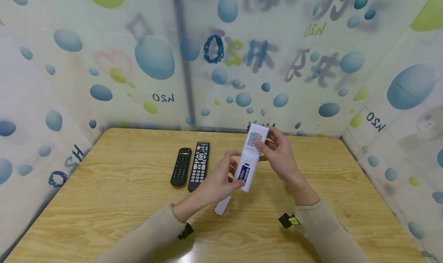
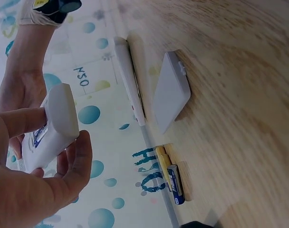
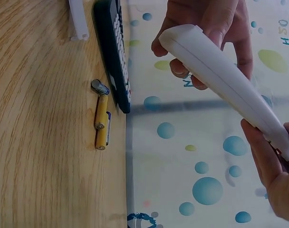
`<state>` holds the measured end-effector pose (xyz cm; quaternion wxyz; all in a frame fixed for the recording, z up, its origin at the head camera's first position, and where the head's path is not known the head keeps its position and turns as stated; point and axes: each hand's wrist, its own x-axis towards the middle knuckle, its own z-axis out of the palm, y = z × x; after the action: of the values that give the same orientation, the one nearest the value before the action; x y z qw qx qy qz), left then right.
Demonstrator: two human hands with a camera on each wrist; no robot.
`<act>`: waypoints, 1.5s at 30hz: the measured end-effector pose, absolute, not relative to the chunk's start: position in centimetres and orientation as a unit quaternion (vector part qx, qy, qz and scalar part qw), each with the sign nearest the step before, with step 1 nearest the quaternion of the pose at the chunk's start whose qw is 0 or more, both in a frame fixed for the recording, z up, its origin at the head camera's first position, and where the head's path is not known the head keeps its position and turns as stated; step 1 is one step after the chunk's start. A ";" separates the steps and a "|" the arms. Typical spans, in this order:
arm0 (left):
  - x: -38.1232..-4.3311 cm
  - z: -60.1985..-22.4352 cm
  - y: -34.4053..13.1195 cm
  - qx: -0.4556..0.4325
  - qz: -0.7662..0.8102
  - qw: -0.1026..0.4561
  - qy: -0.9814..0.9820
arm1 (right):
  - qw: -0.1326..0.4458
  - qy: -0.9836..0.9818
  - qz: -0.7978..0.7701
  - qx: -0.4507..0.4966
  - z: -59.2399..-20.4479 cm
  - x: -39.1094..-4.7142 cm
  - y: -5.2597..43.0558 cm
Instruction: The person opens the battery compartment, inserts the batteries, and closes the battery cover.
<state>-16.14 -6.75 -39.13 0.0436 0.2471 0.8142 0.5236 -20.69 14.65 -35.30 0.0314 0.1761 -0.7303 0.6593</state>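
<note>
A white remote control (image 1: 250, 155) is held above the table, its back facing up. Its battery compartment lies uncovered, with blue batteries (image 1: 243, 173) inside. My left hand (image 1: 218, 180) grips the lower end, thumb beside the compartment. Toward the upper end, my right hand (image 1: 279, 155) pinches the remote, thumb near the printed label (image 1: 255, 139). Beneath my left hand, a white battery cover (image 1: 222, 205) rests on the table. Loose batteries, yellow ones (image 3: 101, 114) and a blue one (image 2: 175, 184), lie on the wood in the wrist views.
Two black remotes, a shorter one (image 1: 181, 167) and a longer one (image 1: 199, 165), lie left of my hands on the wooden table (image 1: 121, 170). Another long white object (image 2: 130, 80) lies on the table in the left wrist view. A patterned wall (image 1: 221, 86) stands behind.
</note>
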 end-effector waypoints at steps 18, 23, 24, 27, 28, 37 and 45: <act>-16.5 -39.1 -7.9 0.265 0.473 0.014 0.840 | 0.030 -0.734 0.660 0.159 -35.5 -21.1 15.2; -16.4 -39.3 -8.3 0.264 0.460 0.000 0.848 | 0.037 -0.741 0.652 0.157 -35.4 -21.1 15.5; -16.4 -39.3 -8.3 0.261 0.455 -0.001 0.852 | 0.037 -0.742 0.651 0.156 -35.4 -21.1 15.5; -16.4 -39.3 -8.5 0.250 0.437 0.008 0.864 | 0.039 -0.744 0.649 0.153 -35.5 -21.2 15.6; -16.4 -39.3 -8.6 0.248 0.428 0.014 0.869 | 0.038 -0.744 0.650 0.152 -35.5 -21.2 15.7; -16.3 -39.6 -9.1 0.269 0.318 0.113 0.902 | 0.043 -0.748 0.645 0.151 -35.4 -21.4 15.9; -16.1 -39.5 -9.0 0.272 0.229 0.177 0.918 | 0.047 -0.749 0.644 0.148 -35.4 -21.5 16.0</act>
<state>-16.11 -8.98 -39.48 0.1766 0.2720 0.9179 0.2288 -21.48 16.01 -35.39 0.0470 0.1483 -0.7489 0.6442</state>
